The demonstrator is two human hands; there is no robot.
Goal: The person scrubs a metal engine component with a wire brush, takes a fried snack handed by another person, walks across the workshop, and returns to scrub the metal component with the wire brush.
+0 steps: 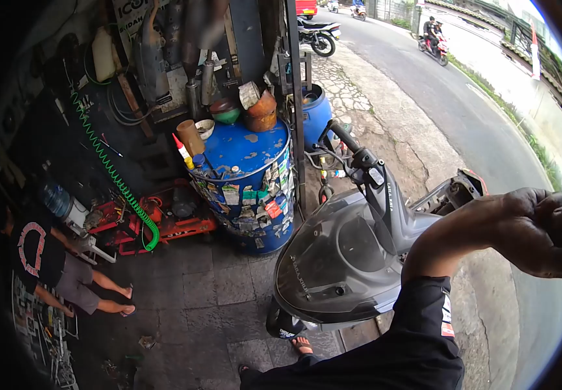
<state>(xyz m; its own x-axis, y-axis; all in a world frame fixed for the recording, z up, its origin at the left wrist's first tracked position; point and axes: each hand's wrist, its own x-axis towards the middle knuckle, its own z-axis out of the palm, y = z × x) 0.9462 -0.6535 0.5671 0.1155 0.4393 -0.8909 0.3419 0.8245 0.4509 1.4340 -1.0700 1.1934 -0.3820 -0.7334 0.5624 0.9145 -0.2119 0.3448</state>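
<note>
My right hand [541, 234] is raised at the right edge of the view, at the end of a bent arm in a black sleeve. Its fingers are curled closed; whether anything is inside them I cannot make out. Below and to the left of the hand stands a grey motor scooter [333, 260], its smooth front panel and black handlebar grip [346, 136] facing up toward me. The hand is apart from the scooter. My left hand is out of the frame.
A blue drum [248, 153] carries bowls and bottles. A green coiled hose [115, 182] hangs near a red-orange compressor [177, 224]. Another person [60, 260] is at the left among metal parts. Motorbikes, one a red scooter [434, 45] with riders, are by the road [391, 52].
</note>
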